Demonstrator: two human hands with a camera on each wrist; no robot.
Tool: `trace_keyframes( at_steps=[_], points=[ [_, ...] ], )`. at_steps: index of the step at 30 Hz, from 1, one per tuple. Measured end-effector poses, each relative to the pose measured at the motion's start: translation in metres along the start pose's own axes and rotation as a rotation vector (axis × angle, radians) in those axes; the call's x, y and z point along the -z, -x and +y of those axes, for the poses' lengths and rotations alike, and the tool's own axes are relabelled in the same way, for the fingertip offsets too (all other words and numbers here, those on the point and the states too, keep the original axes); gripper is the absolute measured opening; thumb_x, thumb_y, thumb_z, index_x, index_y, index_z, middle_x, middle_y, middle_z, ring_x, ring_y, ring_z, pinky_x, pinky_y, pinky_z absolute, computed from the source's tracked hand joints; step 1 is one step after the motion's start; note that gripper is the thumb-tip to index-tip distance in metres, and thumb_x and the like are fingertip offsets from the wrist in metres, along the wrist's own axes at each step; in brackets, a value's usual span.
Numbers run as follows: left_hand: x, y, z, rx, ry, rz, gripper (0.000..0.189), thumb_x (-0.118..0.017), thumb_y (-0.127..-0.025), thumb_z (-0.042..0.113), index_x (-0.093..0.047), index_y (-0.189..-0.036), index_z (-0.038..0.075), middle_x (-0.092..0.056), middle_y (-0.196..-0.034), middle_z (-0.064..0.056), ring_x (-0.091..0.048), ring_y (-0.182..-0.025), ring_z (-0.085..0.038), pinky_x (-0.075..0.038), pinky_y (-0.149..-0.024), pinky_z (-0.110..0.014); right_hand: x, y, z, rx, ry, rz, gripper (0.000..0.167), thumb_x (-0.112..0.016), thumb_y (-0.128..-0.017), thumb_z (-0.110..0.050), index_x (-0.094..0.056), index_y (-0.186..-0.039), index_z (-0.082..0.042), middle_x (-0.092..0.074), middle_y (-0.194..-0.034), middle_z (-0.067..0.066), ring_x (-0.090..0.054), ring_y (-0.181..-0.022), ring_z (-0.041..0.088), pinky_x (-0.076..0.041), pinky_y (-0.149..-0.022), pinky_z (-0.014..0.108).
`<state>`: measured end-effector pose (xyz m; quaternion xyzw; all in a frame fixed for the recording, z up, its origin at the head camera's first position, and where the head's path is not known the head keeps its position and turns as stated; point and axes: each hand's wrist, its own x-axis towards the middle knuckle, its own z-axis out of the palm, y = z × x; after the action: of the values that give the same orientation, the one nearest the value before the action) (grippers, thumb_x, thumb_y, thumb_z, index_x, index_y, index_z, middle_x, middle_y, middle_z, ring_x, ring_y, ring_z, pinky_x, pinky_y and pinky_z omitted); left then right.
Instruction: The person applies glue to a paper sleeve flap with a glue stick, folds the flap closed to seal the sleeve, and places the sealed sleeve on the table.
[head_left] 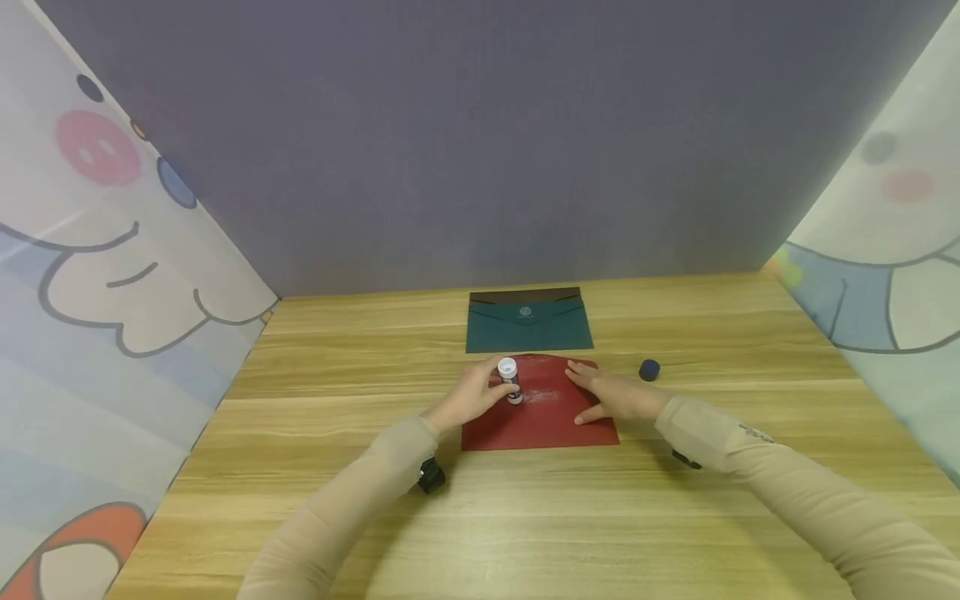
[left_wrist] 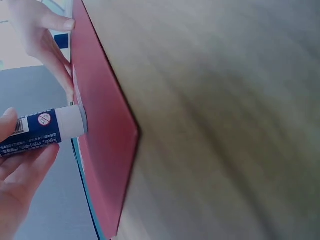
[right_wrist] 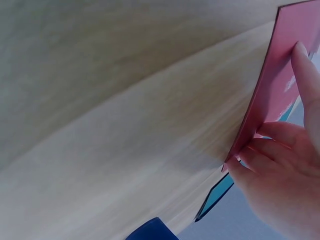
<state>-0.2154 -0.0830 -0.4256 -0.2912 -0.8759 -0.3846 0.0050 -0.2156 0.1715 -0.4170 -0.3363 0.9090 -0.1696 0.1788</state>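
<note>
A red envelope (head_left: 538,425) lies flat on the wooden table. My left hand (head_left: 472,393) grips a glue stick (head_left: 510,382) with a white barrel and dark blue label, held upright over the envelope's upper left part. In the left wrist view the white end of this glue stick (left_wrist: 70,122) meets the red surface. Whitish, shiny smears (right_wrist: 290,84) show on the envelope in the right wrist view. My right hand (head_left: 611,393) rests on the envelope's right side, fingers spread, fingertips at the top right edge and thumb lower down.
Just behind the red envelope lies a teal envelope (head_left: 528,335) with a dark brown flap or second envelope (head_left: 525,296) at its top. A dark blue cap (head_left: 649,370) sits right of my right hand. A grey panel (head_left: 517,150) stands along the table's far edge.
</note>
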Motion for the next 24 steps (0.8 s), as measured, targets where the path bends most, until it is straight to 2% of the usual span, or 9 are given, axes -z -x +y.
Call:
trace_keyframes(
  at_steps=[4,11,13,20,24],
  points=[
    [0.001,0.003,0.0,0.008,0.012,0.022,0.041,-0.067,-0.078,0.01,-0.052,-0.114,-0.005,-0.061,-0.099,-0.011,-0.059,-0.086,-0.017,-0.049,-0.074,-0.025,-0.002,-0.003,0.001,-0.026,-0.01,-0.013,0.083,-0.062,-0.077,-0.044,-0.028,-0.134,0.006,-0.019,-0.142,0.024,-0.029,-0.123,0.042,-0.034,-0.096,0.048],
    [-0.003,-0.001,0.005,0.021,-0.034,0.062,0.043,-0.07,-0.076,0.013,-0.054,-0.113,-0.001,-0.063,-0.099,-0.009,-0.057,-0.084,-0.015,-0.048,-0.077,-0.025,-0.002,-0.003,0.002,-0.039,0.007,-0.014,0.083,-0.064,-0.077,-0.04,-0.028,-0.135,0.006,-0.018,-0.142,0.024,-0.029,-0.124,0.041,-0.035,-0.095,0.045],
    [-0.005,-0.004,0.007,0.019,-0.039,0.057,0.043,-0.07,-0.076,0.014,-0.054,-0.113,-0.001,-0.062,-0.099,-0.009,-0.057,-0.087,-0.015,-0.047,-0.078,-0.025,-0.002,-0.003,0.003,-0.036,0.01,-0.011,0.083,-0.064,-0.077,-0.04,-0.028,-0.134,0.007,-0.018,-0.142,0.025,-0.029,-0.124,0.041,-0.035,-0.095,0.046],
    [-0.012,-0.014,0.015,0.04,-0.008,0.0,0.036,-0.067,-0.079,0.016,-0.053,-0.109,0.003,-0.061,-0.095,-0.006,-0.056,-0.077,-0.011,-0.046,-0.066,-0.016,-0.003,-0.005,0.005,-0.025,0.019,-0.011,0.083,-0.064,-0.077,-0.041,-0.028,-0.134,0.007,-0.019,-0.141,0.026,-0.029,-0.123,0.042,-0.036,-0.095,0.046],
    [-0.018,-0.02,0.02,0.047,-0.006,-0.02,0.039,-0.067,-0.079,0.016,-0.052,-0.112,0.001,-0.061,-0.096,-0.008,-0.057,-0.079,-0.01,-0.046,-0.066,-0.015,-0.001,-0.004,0.004,-0.019,0.018,-0.01,0.082,-0.065,-0.077,-0.039,-0.029,-0.133,0.008,-0.019,-0.14,0.027,-0.03,-0.122,0.043,-0.035,-0.094,0.047]
  ],
)
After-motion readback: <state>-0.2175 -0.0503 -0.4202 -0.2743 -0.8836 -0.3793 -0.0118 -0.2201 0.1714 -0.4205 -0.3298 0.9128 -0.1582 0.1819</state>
